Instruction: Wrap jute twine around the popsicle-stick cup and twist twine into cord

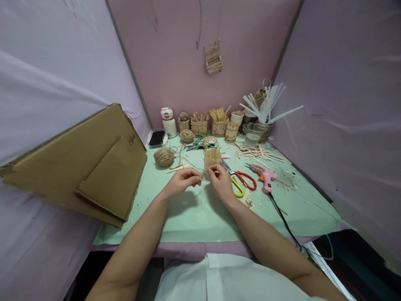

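My left hand (184,180) is closed in a pinch, with a small loop of thin twine (201,178) at its fingertips. Close by on its right, my right hand (222,182) pinches with thumb and forefinger where a thin strand appears to reach; its exact hold is too small to make out clearly. Just behind the right fingers stands a small cup made of wooden sticks (212,157). Scissors (242,182) with one red and one yellow handle lie beside the right hand. A ball of twine (164,156) rests behind the left hand.
A pink glue gun (265,175) lies at the right, its black cord running off the front edge. Loose wooden sticks (260,153) are scattered behind it. Stick-filled baskets (199,126) and a white bottle (169,124) line the back. A cardboard panel (72,159) leans at left.
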Available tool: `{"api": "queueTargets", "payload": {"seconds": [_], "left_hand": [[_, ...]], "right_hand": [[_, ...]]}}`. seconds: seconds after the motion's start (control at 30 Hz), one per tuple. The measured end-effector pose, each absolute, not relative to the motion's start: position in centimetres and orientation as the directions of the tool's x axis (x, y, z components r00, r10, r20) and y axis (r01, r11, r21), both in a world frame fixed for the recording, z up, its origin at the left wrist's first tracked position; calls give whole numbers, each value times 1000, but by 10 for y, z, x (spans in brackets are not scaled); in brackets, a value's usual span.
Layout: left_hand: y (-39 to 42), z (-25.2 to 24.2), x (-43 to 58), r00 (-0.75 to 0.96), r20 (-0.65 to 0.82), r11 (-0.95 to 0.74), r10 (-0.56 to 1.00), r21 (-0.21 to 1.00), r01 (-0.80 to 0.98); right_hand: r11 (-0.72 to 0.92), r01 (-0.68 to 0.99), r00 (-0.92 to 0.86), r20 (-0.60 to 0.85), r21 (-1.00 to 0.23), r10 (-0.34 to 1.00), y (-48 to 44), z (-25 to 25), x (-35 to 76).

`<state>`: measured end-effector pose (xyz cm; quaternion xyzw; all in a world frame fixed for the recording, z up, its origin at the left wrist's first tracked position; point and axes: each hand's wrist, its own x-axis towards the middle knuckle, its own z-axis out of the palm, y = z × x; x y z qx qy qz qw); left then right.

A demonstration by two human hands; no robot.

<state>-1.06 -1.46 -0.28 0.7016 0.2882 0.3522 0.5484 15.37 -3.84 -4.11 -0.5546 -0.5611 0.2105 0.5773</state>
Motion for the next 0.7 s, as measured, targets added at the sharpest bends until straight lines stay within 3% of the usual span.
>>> {"api": "queueTargets", "payload": {"seconds": [0.13,0.33,0.53,0.7], "left_hand": [[-14,-4,-10,557,179,-228,811,974,20],[-12,-6,-4,371,255,-300,893,951,69],[-14,-7,0,308,299,-358,903,920,157],[-14,-10,0,349,308,-388,885,902,188]], "right_hand": [[304,446,246,442,-842,863,-38,-44,154],[358,569,208,550,-741,809,-48,-40,147],[458,507,255,634,-731,730,-56,-38,143],[472,496,183,619,-728,763,-60,-34,142]]}}
